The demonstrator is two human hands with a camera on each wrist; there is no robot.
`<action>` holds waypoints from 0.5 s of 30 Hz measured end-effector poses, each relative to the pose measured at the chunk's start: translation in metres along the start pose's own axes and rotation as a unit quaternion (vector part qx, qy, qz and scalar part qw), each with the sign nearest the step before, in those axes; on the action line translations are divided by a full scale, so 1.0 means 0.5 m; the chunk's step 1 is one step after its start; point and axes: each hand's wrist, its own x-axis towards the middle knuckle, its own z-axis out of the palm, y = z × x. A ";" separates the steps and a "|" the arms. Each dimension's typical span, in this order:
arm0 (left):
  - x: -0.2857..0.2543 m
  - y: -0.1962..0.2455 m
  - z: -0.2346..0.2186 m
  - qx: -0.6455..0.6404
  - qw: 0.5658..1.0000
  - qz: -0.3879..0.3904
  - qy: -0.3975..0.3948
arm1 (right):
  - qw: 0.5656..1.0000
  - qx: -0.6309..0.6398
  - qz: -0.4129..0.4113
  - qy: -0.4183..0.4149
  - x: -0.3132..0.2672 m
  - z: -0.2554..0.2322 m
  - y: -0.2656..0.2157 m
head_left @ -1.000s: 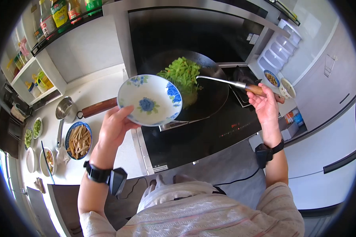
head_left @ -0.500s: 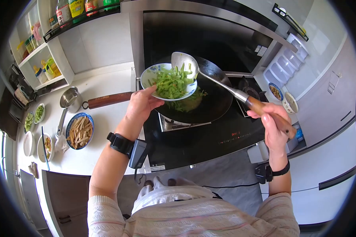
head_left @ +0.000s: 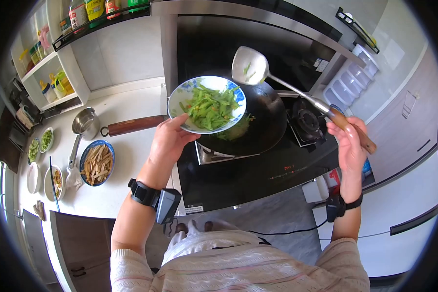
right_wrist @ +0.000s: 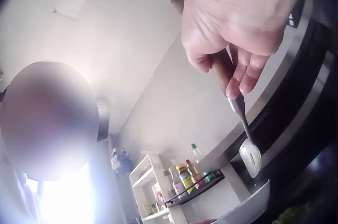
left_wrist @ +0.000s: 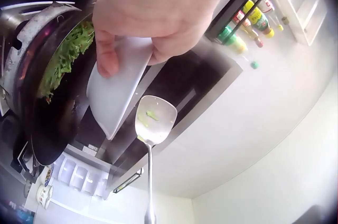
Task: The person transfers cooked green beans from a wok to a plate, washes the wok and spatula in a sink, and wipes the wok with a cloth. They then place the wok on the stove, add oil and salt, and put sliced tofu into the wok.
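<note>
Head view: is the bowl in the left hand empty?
No, the bowl in the left hand holds a heap of cut greens.

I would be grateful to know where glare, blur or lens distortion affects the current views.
Head view: wide-lens curvature bends the cooktop's front edge, corners black, spatula fairly sharp. Left wrist view: bottles slightly soft, corners dark, wall at right pale and bright. Right wrist view: blown-out glare at lower left, a heavily blurred oval above it, greens dim at the bottom.
</note>
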 end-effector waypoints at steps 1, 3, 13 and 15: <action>-0.009 0.003 -0.004 -0.013 1.000 0.002 -0.001 | 1.000 -0.011 0.018 -0.014 0.010 -0.001 0.023; -0.027 0.009 -0.024 -0.024 1.000 0.005 -0.010 | 0.997 -0.049 0.051 -0.018 0.028 0.010 0.073; -0.128 0.053 -0.109 -0.091 0.995 0.042 0.025 | 0.971 -0.107 0.115 -0.181 0.073 0.076 0.116; -0.144 0.063 -0.131 -0.095 0.994 0.052 0.024 | 0.972 -0.158 0.095 -0.145 0.101 0.065 0.072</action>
